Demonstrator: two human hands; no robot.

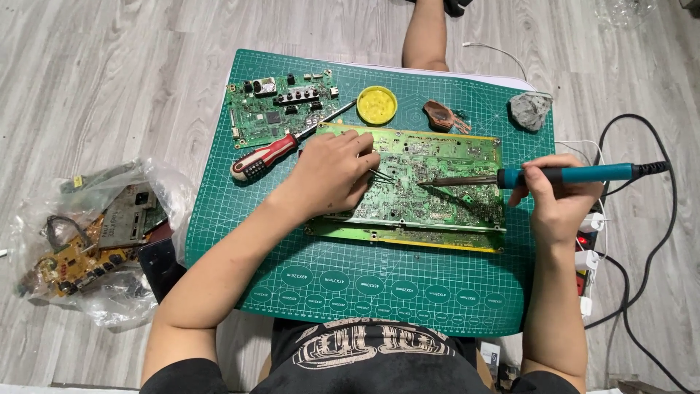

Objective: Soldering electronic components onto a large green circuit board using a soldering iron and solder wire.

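A large green circuit board (437, 193) lies on a green cutting mat (364, 284), stacked over another board with a yellow edge. My left hand (332, 175) rests on the board's left part and pinches thin metal tweezers (383, 176) whose tips point right. My right hand (558, 201) grips a teal soldering iron (565, 174); its metal tip (437, 182) touches the board near the tweezers' tips.
A smaller green board (273, 109), a red-and-black screwdriver (266, 157), a round yellow tin (377, 104), a brown holder (441, 115) and a grey lump (530, 109) sit at the mat's far side. A plastic bag of boards (95, 241) lies left. Black cables and a power strip (587, 259) lie right.
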